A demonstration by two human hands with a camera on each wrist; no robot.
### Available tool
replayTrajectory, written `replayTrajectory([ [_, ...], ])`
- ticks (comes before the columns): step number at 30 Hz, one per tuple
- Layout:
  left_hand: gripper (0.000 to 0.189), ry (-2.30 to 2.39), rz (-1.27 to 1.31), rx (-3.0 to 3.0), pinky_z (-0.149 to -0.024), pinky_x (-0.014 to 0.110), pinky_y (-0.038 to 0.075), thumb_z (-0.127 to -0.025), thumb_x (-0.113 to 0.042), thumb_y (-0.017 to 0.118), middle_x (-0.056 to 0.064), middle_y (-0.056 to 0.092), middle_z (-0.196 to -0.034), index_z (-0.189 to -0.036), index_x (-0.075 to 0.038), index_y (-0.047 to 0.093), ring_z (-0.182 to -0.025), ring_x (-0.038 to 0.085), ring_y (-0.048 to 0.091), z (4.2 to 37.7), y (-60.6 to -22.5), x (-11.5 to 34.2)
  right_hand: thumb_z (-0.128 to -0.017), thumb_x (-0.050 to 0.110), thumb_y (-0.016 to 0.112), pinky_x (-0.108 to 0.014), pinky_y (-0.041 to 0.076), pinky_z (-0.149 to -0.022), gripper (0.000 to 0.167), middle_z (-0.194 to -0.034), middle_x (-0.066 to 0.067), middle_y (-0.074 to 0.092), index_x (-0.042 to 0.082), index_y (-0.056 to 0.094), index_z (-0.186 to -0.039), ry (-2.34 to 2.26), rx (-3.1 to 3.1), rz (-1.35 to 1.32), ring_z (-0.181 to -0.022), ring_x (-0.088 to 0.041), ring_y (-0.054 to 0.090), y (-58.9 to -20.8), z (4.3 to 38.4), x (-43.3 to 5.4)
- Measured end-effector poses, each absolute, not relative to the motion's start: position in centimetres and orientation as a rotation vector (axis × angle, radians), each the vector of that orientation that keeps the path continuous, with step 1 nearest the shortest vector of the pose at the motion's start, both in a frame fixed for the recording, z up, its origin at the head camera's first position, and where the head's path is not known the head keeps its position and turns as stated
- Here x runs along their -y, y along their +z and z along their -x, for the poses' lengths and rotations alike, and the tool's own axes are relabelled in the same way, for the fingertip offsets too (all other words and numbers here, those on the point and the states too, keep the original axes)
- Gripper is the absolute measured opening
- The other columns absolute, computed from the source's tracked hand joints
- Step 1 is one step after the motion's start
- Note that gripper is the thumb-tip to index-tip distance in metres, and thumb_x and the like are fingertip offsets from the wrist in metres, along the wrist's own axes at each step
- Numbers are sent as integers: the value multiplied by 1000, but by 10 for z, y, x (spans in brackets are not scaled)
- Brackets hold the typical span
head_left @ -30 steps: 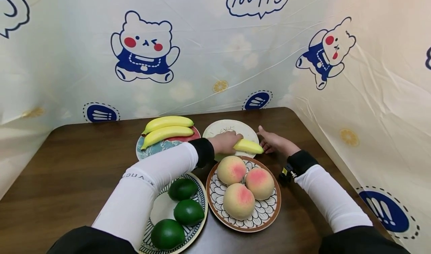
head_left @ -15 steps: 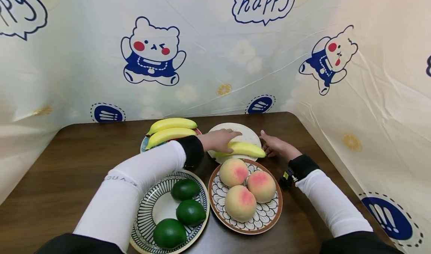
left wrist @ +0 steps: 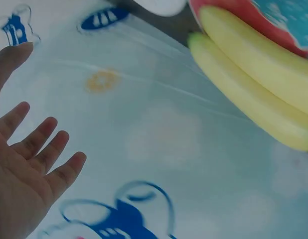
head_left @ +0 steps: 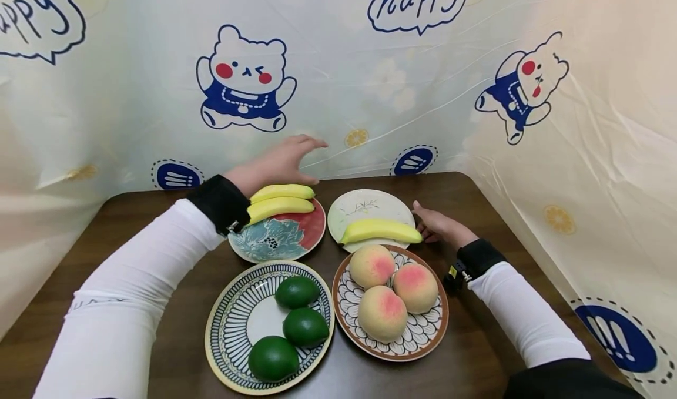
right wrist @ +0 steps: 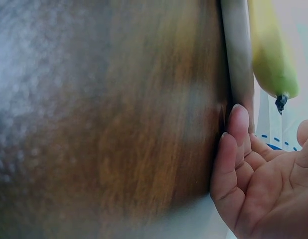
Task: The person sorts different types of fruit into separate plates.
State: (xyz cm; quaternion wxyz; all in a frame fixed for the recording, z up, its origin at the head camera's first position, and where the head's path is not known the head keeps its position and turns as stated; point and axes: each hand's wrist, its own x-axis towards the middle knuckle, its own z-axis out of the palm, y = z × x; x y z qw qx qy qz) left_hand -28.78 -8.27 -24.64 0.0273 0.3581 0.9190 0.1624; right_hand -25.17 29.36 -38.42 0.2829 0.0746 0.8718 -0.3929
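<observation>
My left hand [head_left: 280, 163] is raised above the two bananas [head_left: 280, 210] at the back left, fingers spread and holding nothing. In the left wrist view the hand [left wrist: 29, 164] is well apart from those bananas [left wrist: 258, 79]. They lie on a red and teal flowered plate [head_left: 272, 243]. One more banana [head_left: 381, 231] lies along the front of a white plate [head_left: 349, 205]. My right hand [head_left: 441, 225] is at this plate's right edge. In the right wrist view, fingertips [right wrist: 237, 119] touch the rim, and the thumb stands apart from it.
In front, a black-and-white patterned plate [head_left: 217, 328] carries several green fruits [head_left: 273, 359], some hidden by none. Beside it a brown-rimmed plate [head_left: 443, 322] bears peaches [head_left: 382, 314]. The wooden table [head_left: 180, 352] meets a printed cloth [head_left: 338, 64] behind and at the right.
My left hand has let go of the banana on the white plate and moved left and up, over the two other bananas. The right hand has stayed by the plate.
</observation>
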Motion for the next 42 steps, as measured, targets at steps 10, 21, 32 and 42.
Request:
replayTrajectory([
  [10,71,395,-914,-2815,-117,60,38,-90,-26,77,26,48,-153,-151,-3,47,-141,45,44,301,-295,132,-109,54,6,-27,50,-79,75,-102,-11,54,1,17,-162,-1059,-2324,-191,-86,-18,53,-386,253,-296],
  [21,64,283,-719,-2762,-114,61,41,-93,-20,72,30,52,-146,-148,2,48,-130,45,51,303,-338,156,-109,55,8,-29,50,-83,75,-113,-17,53,0,27,-157,-1026,-2352,-212,-94,-23,53,-387,258,-297],
  [32,59,254,-756,-2772,-108,56,45,-92,-18,72,28,59,-138,-144,3,53,-120,40,56,303,-358,155,-109,56,10,-32,52,-89,77,-125,-23,53,-5,34,-150,-1006,-2352,-218,-102,-26,53,-389,258,-298],
  [42,63,221,-739,-2740,-105,52,46,-94,-21,73,27,60,-135,-146,5,48,-117,37,58,296,-374,152,-109,55,10,-30,51,-87,77,-130,-26,52,-7,37,-146,-982,-2368,-204,-105,-28,53,-388,257,-296],
])
